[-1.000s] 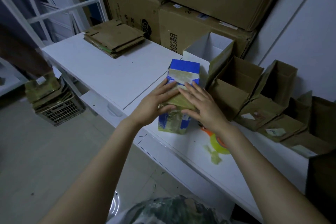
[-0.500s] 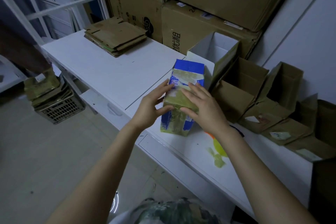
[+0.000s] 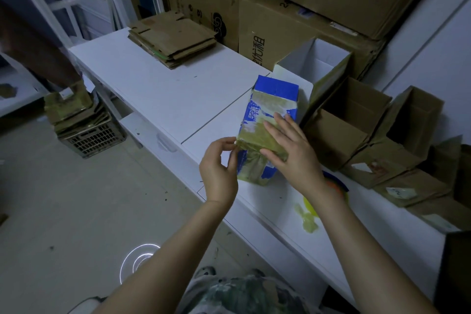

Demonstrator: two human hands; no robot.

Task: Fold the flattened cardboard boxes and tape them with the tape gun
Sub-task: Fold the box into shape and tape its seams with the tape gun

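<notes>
The blue box [image 3: 270, 109] lies on the counter [image 3: 165, 94], long axis running away from you. Your right hand [image 3: 293, 153] is flat on its near top, fingers [image 3: 276, 130] straight, pressing. Your left hand [image 3: 219, 168] pinches the near-left corner, so left is likely nearer the front-face tape.

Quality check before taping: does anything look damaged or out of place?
Yes: the blue box is patched with yellowed tape, and its print is torn away beside the QR code. A crumpled tape scrap lies on the table.
</notes>
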